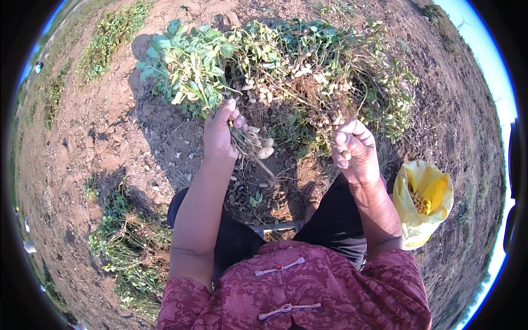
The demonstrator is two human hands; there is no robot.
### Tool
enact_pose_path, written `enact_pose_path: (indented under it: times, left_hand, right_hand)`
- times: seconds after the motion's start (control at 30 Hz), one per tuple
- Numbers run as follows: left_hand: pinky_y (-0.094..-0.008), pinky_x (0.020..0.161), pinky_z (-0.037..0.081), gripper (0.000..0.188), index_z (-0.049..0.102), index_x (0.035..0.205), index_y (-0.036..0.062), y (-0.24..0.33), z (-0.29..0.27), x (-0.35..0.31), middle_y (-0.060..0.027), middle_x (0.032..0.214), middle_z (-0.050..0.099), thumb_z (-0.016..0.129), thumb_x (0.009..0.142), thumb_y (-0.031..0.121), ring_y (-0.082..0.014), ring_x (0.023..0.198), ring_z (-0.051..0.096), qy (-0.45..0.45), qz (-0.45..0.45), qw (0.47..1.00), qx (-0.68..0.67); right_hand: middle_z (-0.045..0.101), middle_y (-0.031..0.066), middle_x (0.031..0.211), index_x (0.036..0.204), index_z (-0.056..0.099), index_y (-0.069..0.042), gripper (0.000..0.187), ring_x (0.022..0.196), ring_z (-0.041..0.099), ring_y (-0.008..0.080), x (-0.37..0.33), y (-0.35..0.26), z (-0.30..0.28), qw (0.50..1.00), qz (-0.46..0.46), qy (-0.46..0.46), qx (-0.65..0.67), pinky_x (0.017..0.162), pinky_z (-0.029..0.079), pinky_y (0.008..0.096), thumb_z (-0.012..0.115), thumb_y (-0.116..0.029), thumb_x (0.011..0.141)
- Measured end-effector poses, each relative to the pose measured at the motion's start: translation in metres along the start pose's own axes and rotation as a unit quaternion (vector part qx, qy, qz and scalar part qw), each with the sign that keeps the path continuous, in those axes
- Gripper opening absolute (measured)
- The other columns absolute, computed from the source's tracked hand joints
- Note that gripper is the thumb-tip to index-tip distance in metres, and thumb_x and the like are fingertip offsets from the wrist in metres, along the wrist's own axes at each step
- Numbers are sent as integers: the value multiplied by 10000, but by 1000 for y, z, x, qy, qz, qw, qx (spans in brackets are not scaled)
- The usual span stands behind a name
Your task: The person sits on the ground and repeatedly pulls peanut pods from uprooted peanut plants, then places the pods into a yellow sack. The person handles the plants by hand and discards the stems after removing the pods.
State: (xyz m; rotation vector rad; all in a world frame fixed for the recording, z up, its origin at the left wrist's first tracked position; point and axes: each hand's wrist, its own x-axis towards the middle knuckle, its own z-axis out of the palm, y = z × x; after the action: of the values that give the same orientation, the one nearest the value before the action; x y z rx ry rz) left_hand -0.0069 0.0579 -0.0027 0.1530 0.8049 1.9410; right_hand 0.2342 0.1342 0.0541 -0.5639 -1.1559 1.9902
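My left hand (pixel 221 135) is closed around the stems of an uprooted peanut plant (pixel 187 66). Its green leaves fan out above the fist, while roots and a few pale peanut pods (pixel 266 147) hang out below it. Apart from it, on the right, my right hand (pixel 355 148) is raised with the fingers curled in a pinch. A small pale peanut (pixel 346 155) shows between those fingertips, mostly covered by them. Beyond both hands lies a heap of pulled peanut plants (pixel 324 60), with clusters of pods and brown roots facing me.
A yellow plastic bag (pixel 410 217) stands open beside my right forearm, with loose peanuts (pixel 419 202) inside. Another pile of pulled plants (pixel 132 247) lies at the lower left. Between my legs is a metal bar (pixel 275 227). Dry brown soil (pixel 82 165) surrounds everything.
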Motion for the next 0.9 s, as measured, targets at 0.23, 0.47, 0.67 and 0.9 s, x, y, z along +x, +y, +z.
enact_pose_path:
  times: [0.23,0.47,0.67,0.9]
  left_hand:
    - [-260,549,403,116,439,827,133,4,10,-19,44,634,415,537,885,156,-71,545,406,-56,-9,998,27]
    - [-247,550,411,133,446,791,140,2,1,-13,54,623,394,503,911,142,-64,532,391,-129,-50,988,-73]
    - [-402,618,496,139,450,778,130,-2,9,-14,64,619,348,496,906,158,-82,569,403,-132,-55,989,-27]
    - [-259,573,416,51,500,888,108,-4,0,-9,48,633,397,534,887,146,-86,578,424,-141,-28,990,-16]
  right_hand:
    - [475,5,555,857,587,-77,89,516,446,62,-61,-113,-204,592,-171,345,-709,492,384,246,606,-162,839]
    - [542,140,1185,1087,594,-122,364,1099,499,321,-180,-142,-344,253,173,398,-864,884,401,386,642,-247,748]
    - [639,72,859,995,621,-1,270,770,594,137,-59,-93,-209,692,-67,254,-672,721,462,260,644,-199,813]
    - [589,67,1050,1250,481,-58,604,976,539,130,54,29,-14,886,65,-201,-412,857,443,281,691,-384,787]
